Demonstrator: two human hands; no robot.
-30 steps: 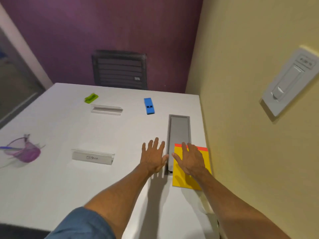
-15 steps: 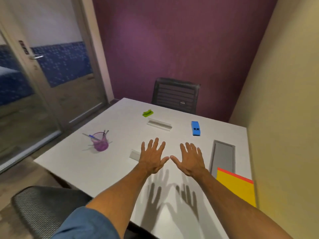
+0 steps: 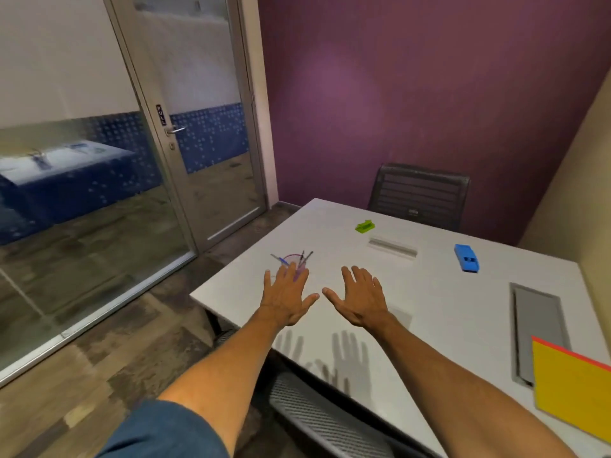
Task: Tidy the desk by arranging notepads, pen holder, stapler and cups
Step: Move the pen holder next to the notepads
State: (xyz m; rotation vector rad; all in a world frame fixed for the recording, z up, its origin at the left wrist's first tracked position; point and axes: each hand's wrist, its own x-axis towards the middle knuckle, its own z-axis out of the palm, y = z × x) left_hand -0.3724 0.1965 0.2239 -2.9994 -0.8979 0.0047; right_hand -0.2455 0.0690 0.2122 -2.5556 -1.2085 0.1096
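Both hands hover flat, fingers spread, above the white desk (image 3: 429, 309). My left hand (image 3: 286, 297) is in front of a purple see-through pen holder (image 3: 299, 261) with pens, hiding its lower part. My right hand (image 3: 360, 300) floats beside it, holding nothing. A yellow notepad with a red top edge (image 3: 572, 391) lies at the near right. A blue stapler (image 3: 466, 258) sits farther back on the right, and a small green stapler (image 3: 364, 226) lies near the far edge. No cups are in view.
A clear acrylic nameplate (image 3: 392, 248) lies between the staplers. A grey cable hatch (image 3: 537, 328) is set into the desk on the right. One black chair (image 3: 418, 196) stands at the far side, another (image 3: 317, 418) below my arms. A glass door (image 3: 198, 143) is on the left.
The view has swung left and up, bringing the glass door into sight. Both hands have left the notepad and now hover near the pen holder, the left one in front of it.
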